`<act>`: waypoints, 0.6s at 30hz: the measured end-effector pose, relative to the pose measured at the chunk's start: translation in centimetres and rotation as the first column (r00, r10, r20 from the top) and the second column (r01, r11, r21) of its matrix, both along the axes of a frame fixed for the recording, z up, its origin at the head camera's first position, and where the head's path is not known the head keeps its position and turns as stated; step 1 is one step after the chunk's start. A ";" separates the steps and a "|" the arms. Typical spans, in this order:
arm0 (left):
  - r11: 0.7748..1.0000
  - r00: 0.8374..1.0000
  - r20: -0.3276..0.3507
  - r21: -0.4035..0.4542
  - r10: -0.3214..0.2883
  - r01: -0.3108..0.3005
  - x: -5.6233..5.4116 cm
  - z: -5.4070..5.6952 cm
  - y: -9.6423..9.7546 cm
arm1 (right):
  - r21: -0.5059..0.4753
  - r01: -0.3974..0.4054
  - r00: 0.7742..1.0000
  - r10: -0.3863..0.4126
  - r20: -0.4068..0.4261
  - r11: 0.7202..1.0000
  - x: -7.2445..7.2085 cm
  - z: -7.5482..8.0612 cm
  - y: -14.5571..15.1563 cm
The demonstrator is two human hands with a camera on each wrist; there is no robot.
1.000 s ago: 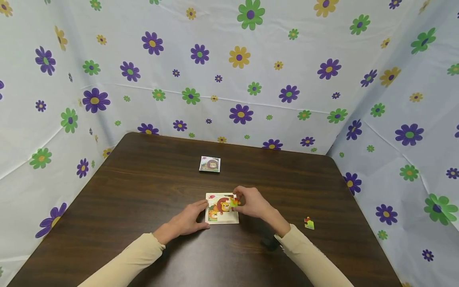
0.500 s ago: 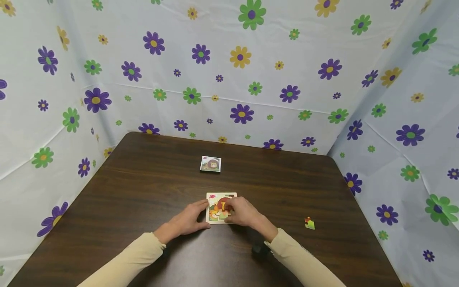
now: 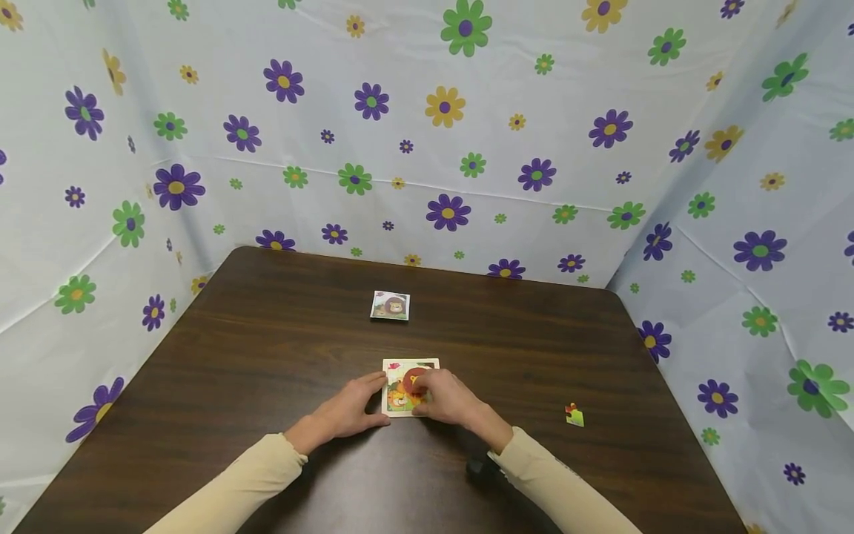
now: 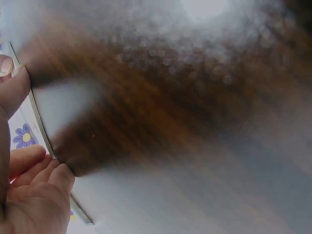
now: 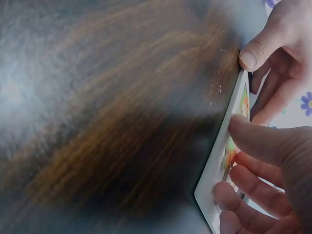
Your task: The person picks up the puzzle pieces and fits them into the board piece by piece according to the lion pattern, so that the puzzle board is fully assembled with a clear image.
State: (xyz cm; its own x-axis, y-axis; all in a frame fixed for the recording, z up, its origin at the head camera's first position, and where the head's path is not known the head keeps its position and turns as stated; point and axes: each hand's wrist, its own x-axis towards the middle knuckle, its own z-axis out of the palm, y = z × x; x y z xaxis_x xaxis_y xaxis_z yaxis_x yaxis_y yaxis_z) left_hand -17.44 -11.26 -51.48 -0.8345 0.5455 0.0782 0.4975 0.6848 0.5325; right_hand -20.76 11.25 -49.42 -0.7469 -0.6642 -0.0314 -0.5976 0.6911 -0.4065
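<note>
A square wooden picture puzzle (image 3: 396, 364), with a lion and a smaller yellow animal, lies on the table before me. My left hand (image 3: 350, 408) holds it at the left side, fingers along the edge and thumb at the near corner. My right hand (image 3: 450, 398) is over its right half, covering much of the picture. In the right wrist view, thumb and fingers of the right hand (image 5: 278, 165) close on an orange and green puzzle piece (image 5: 228, 155) low over the puzzle. The left hand (image 4: 36, 200) also shows at the puzzle's edge in its wrist view.
A loose puzzle piece (image 3: 574, 414), green with red, lies on the table to the right. Farther back is a small lion picture card (image 3: 390, 305). The brown table (image 3: 300, 319) meets a flower-print curtain (image 3: 400, 170) at back and sides. Something dark (image 3: 477, 467) shows by the right cuff.
The right hand has moved left and nearer, carrying a puzzle piece from the puzzle's right edge down over its lower right part. The left hand has stayed in place.
</note>
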 end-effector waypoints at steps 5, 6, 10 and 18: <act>1.000 1.000 0.008 0.002 -0.001 0.001 0.0 0.2 0.0 | 0.006 0.010 1.000 -0.010 -0.018 1.000 0.0 -0.1 -0.1; 1.000 1.000 0.008 0.004 0.000 0.000 0.0 0.2 0.0 | 0.006 0.013 1.000 -0.013 -0.023 1.000 0.0 -0.1 -0.2; 1.000 1.000 0.001 0.002 -0.001 0.001 0.0 0.1 0.0 | 0.003 -0.004 0.998 0.004 -0.060 1.000 0.2 0.1 -0.2; 1.000 1.000 -0.020 -0.008 -0.003 0.003 -0.2 -0.1 0.1 | -0.082 -0.165 0.966 0.144 -0.215 0.983 0.5 -0.8 0.0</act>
